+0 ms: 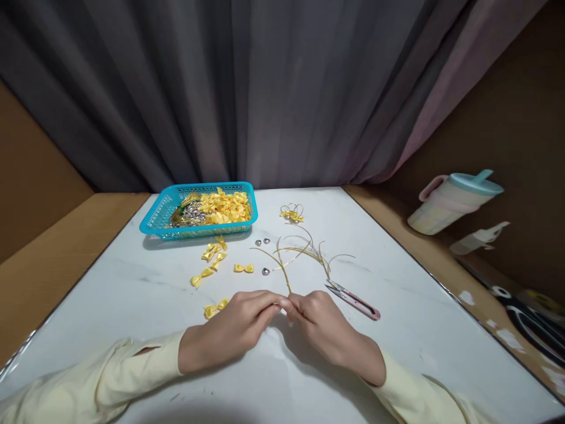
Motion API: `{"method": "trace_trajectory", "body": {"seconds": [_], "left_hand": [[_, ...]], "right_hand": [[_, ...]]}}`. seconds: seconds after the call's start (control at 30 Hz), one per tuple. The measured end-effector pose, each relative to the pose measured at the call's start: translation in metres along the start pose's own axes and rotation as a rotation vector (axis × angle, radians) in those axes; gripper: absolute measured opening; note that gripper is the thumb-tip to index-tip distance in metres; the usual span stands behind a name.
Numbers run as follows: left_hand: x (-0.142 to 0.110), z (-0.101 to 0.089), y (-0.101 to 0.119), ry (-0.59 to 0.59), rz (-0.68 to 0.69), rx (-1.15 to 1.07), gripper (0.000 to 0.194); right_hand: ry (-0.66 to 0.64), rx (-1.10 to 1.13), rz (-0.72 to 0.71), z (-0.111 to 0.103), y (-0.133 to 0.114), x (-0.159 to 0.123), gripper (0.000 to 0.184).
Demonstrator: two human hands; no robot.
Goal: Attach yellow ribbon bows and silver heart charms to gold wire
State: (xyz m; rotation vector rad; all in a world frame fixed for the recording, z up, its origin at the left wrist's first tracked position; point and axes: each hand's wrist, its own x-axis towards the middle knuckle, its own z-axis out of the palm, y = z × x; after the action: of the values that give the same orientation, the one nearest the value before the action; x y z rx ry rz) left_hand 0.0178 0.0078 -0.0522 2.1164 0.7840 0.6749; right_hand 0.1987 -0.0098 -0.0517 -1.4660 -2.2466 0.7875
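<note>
My left hand [248,321] and my right hand [321,325] meet at the fingertips above the white table, both closed in a pinch. A gold cord [283,272] rises from between the fingers of my right hand, its ends spreading apart. What my left fingertips pinch is hidden. Beyond the hands lie more loose gold cords [315,254] and pink-handled thread snips [355,303] with their blades apart. To the left are several yellow ribbon bows, one of them a flat bow [243,268] near a silver gem [265,271].
A blue basket [154,228] at the back left holds yellow bows, silver gems and gold cords. A bow with cord loops [292,214] lies at the back. On the right ledge are a tumbler [445,203], a small squeeze bottle [477,238] and black-handled scissors [529,324].
</note>
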Motion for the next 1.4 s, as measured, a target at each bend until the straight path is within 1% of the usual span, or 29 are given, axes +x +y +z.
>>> {"method": "trace_trajectory", "body": {"seconds": [0.07,0.13,0.23,0.3,0.37,0.43,0.53,0.63,0.8,0.87,0.97,1.03,1.1,1.27,1.33,1.4], "left_hand": [[0.000,0.000,0.002,0.005,0.029,0.071,0.022],[0.000,0.000,0.003,0.015,0.033,0.135,0.018],[0.001,-0.001,0.002,0.033,0.051,0.156,0.017],[0.001,-0.001,0.001,0.036,0.052,0.142,0.018],[0.001,-0.002,-0.001,0.022,0.005,0.111,0.019],[0.002,-0.003,-0.001,0.012,-0.081,0.046,0.020],[0.004,-0.005,0.002,0.012,-0.227,-0.108,0.022],[0.006,-0.008,0.007,0.037,-0.293,-0.244,0.025],[0.007,-0.011,0.011,0.071,-0.310,-0.362,0.024],[0.008,-0.012,0.012,0.070,-0.326,-0.373,0.024],[0.009,-0.014,0.012,0.066,-0.332,-0.337,0.024],[0.009,-0.013,0.011,0.070,-0.319,-0.272,0.024],[0.007,-0.011,0.009,0.081,-0.274,-0.168,0.024],[0.000,-0.005,-0.001,0.190,0.016,0.108,0.019],[-0.001,-0.004,-0.003,0.221,0.070,0.156,0.018],[0.001,-0.005,-0.004,0.236,0.082,0.181,0.017]], "right_hand": [[-0.034,-0.060,-0.031,0.000,0.001,-0.001,0.054],[-0.065,-0.072,-0.070,-0.001,0.000,-0.001,0.055],[-0.086,-0.041,-0.110,-0.005,-0.001,-0.001,0.053],[-0.102,0.006,-0.103,-0.008,-0.001,0.000,0.053],[-0.122,0.065,-0.074,-0.011,-0.002,0.001,0.052],[-0.145,0.154,-0.043,-0.014,-0.002,0.003,0.049],[-0.157,0.339,-0.045,-0.018,-0.002,0.005,0.036],[-0.125,0.499,-0.063,-0.018,-0.002,0.006,0.028],[-0.052,0.697,0.052,-0.013,-0.004,0.004,0.022],[-0.015,0.704,0.071,-0.011,-0.005,0.003,0.021],[0.040,0.617,0.073,-0.011,-0.005,0.003,0.028],[0.073,0.545,0.062,-0.010,-0.004,0.003,0.032],[0.099,0.496,0.047,-0.009,-0.003,0.003,0.032],[0.122,0.456,0.036,-0.008,-0.003,0.003,0.028],[0.118,0.447,0.033,-0.010,-0.004,0.003,0.027],[0.096,0.436,0.037,-0.014,-0.005,0.003,0.026]]}}
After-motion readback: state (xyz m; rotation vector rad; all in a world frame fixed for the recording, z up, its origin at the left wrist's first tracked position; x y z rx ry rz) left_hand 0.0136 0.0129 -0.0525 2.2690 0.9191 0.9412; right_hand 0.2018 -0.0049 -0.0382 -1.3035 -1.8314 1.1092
